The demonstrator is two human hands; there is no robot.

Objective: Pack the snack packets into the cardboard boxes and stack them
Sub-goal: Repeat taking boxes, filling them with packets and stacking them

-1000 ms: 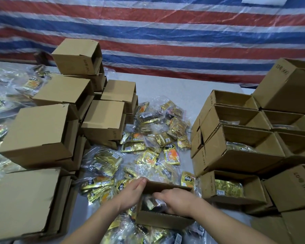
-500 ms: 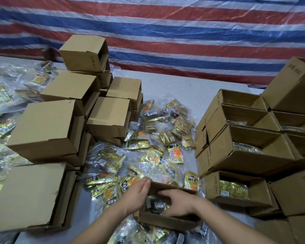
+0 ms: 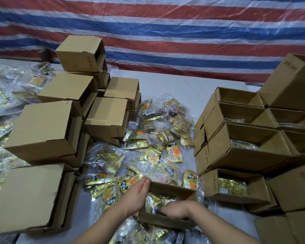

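A small open cardboard box (image 3: 172,190) sits low in the middle of the head view, on a heap of gold snack packets (image 3: 148,152). My left hand (image 3: 136,196) lies flat against the box's left wall, fingers straight. My right hand (image 3: 178,209) reaches inside the box and presses down on the clear bag of gold packets (image 3: 155,201) in it; its fingertips are hidden among the packets.
Closed boxes (image 3: 40,131) are stacked on the left. Open boxes (image 3: 243,147) holding packets are stacked on the right. More bagged packets (image 3: 0,101) lie at the far left. A striped tarp (image 3: 165,32) hangs behind the grey table (image 3: 174,81).
My right hand has pushed deeper into the box and further left over the packets. My left hand has stayed against the box's left wall. The camera has moved closer.
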